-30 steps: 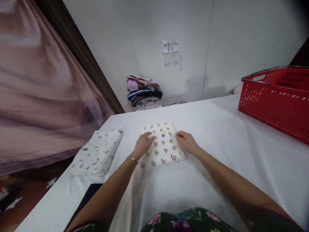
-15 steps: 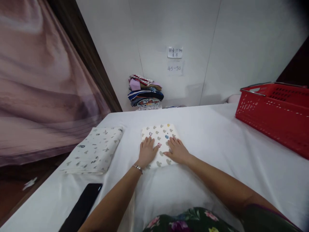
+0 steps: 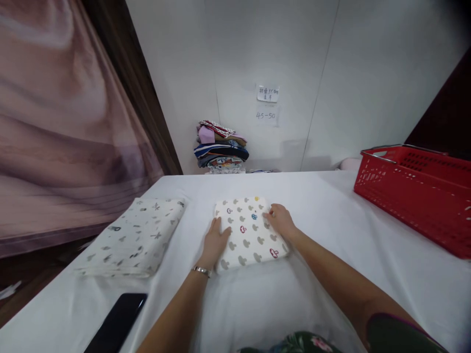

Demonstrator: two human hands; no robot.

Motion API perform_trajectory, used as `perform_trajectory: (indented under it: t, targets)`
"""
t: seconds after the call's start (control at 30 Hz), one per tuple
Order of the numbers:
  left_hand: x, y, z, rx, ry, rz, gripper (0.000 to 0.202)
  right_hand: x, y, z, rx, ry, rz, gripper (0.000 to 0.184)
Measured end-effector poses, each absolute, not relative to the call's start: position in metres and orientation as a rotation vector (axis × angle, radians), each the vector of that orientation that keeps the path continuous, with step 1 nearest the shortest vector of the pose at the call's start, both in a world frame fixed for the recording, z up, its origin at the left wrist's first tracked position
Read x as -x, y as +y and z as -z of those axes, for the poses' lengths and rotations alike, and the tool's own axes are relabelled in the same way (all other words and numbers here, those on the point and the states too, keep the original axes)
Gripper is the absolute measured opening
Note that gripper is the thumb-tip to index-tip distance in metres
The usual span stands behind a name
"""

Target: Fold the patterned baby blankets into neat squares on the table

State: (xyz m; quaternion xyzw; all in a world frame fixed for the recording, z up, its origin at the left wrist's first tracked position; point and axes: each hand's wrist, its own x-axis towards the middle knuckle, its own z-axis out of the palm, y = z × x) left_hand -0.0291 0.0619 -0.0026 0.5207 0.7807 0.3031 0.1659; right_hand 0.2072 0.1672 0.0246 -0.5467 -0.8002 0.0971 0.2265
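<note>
A folded cream cloth [image 3: 249,234] printed with grey, red and blue mouse-head shapes lies on the white table [image 3: 331,220] in front of me. My left hand [image 3: 215,241] rests flat on its left edge with the fingers stretched out. My right hand [image 3: 280,219] sits at its right edge with the fingers curled onto the fabric. A silver bracelet circles my left wrist.
A second folded white cloth [image 3: 136,236] with small dark prints lies to the left. A black phone [image 3: 117,323] sits near the front left edge. A red plastic basket [image 3: 415,186] stands at the right. A stack of folded clothes [image 3: 221,147] stands by the far wall under paper labels.
Both hands lay flat on the middle of the cloth half a second ago; they have slid apart to its left and right edges. The camera view tilted down slightly.
</note>
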Motion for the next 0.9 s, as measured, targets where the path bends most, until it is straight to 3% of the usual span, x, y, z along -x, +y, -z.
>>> perform_trajectory:
  t: [0.73, 0.9]
  targets:
    - [0.024, 0.055, -0.001, -1.495, 2.211, -0.903, 0.061, -0.187, 0.198, -0.007, 1.536, -2.017, -0.449, 0.01]
    - [0.023, 0.055, -0.001, -1.498, 2.223, -0.902, 0.058, -0.189, 0.207, 0.003, 1.536, -1.862, -0.574, 0.016]
